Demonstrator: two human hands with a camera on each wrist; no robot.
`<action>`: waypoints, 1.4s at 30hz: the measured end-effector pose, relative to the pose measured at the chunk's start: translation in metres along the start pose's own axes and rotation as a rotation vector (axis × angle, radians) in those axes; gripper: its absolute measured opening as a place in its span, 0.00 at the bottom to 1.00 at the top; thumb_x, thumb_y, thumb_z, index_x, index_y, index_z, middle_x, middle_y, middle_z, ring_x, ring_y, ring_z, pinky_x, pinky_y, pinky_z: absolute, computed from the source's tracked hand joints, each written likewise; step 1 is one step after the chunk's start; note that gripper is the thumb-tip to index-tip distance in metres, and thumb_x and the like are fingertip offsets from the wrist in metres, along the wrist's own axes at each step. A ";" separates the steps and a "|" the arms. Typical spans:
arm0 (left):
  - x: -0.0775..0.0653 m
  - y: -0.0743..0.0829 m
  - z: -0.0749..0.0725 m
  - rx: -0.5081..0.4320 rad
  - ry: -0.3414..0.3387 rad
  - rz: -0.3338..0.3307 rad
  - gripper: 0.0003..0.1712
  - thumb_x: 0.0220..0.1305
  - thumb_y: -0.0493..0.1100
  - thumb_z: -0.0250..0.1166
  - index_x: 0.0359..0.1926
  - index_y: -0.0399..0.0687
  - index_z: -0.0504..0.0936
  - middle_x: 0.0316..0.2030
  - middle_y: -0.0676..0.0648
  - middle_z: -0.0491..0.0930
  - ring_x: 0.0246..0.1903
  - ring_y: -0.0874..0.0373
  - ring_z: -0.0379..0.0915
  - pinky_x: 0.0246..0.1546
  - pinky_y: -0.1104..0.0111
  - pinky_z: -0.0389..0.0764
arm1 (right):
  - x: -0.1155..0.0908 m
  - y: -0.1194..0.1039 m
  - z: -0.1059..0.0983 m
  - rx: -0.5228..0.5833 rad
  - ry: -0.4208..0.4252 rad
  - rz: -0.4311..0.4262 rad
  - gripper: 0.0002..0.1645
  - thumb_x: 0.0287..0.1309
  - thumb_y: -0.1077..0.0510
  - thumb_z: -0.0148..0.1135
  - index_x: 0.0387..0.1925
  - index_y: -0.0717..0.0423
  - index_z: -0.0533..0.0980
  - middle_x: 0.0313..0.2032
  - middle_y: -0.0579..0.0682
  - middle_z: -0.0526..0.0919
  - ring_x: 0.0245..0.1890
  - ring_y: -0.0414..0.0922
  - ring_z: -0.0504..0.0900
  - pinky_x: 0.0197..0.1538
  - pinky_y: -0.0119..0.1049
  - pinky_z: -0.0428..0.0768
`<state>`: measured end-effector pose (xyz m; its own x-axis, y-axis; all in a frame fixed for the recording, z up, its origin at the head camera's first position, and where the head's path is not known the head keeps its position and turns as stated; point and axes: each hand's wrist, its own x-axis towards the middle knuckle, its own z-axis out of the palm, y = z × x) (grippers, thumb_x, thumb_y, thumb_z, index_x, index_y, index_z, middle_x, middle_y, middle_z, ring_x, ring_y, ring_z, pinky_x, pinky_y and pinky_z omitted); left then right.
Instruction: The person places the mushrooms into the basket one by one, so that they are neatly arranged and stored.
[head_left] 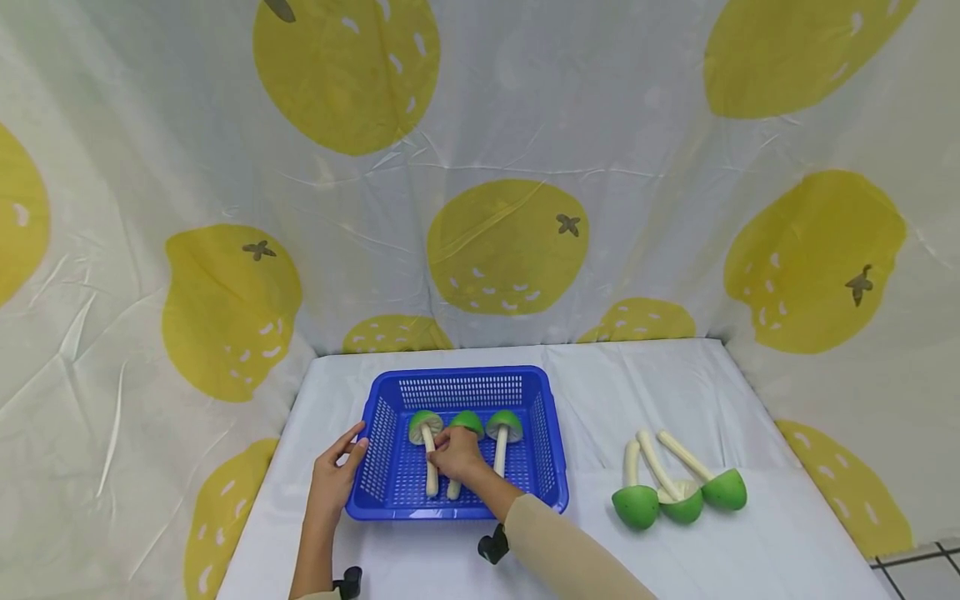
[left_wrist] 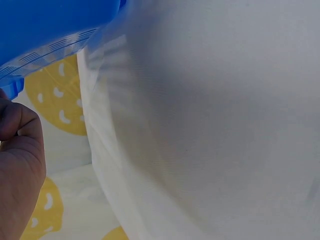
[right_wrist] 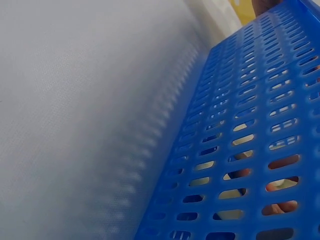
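A blue plastic basket (head_left: 459,512) stands on the white-covered table, with three green-capped mushrooms inside, stems toward me. My left hand (head_left: 336,477) holds the basket's left rim; in the left wrist view that hand (left_wrist: 19,150) shows at the edge, its fingers curled by the rim. Inside the basket, my right hand (head_left: 459,457) covers part of the middle mushroom (head_left: 467,420). Its thumb and fingertips pinch at stem height, beside the left mushroom (head_left: 426,423); which stem they hold is partly hidden. The right mushroom (head_left: 504,425) lies apart from the fingers.
Several more things lie to the right: three green-capped mushrooms (head_left: 636,507) with caps toward me. A lemon-print cloth (head_left: 510,250) hangs behind and at both sides. In the right wrist view, the basket's slotted wall (right_wrist: 240,145) hides most of the right hand.
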<state>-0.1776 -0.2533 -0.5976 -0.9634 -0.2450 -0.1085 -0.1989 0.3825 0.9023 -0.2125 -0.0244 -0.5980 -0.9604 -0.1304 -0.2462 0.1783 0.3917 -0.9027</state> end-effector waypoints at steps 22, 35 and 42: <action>-0.001 0.001 -0.002 0.001 -0.006 0.004 0.29 0.72 0.61 0.62 0.70 0.60 0.77 0.47 0.43 0.78 0.40 0.57 0.72 0.38 0.71 0.74 | -0.012 -0.005 -0.007 -0.009 0.016 -0.024 0.18 0.49 0.74 0.62 0.45 0.70 0.81 0.25 0.50 0.83 0.25 0.42 0.82 0.31 0.35 0.82; 0.000 0.001 0.001 -0.012 -0.006 0.005 0.31 0.71 0.64 0.62 0.70 0.60 0.77 0.45 0.44 0.77 0.42 0.55 0.72 0.41 0.70 0.74 | -0.016 -0.002 -0.040 0.064 0.009 -0.138 0.16 0.59 0.68 0.65 0.49 0.70 0.81 0.36 0.54 0.85 0.31 0.43 0.85 0.35 0.36 0.86; -0.001 0.000 0.001 -0.006 0.002 -0.001 0.29 0.73 0.61 0.62 0.70 0.60 0.77 0.45 0.44 0.77 0.42 0.56 0.73 0.41 0.71 0.76 | -0.015 0.005 -0.061 0.046 0.061 -0.134 0.14 0.61 0.61 0.71 0.46 0.64 0.83 0.37 0.53 0.87 0.34 0.44 0.87 0.36 0.36 0.86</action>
<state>-0.1772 -0.2525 -0.5980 -0.9629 -0.2474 -0.1080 -0.1983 0.3766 0.9049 -0.2105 0.0345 -0.5770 -0.9872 -0.1223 -0.1022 0.0564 0.3318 -0.9417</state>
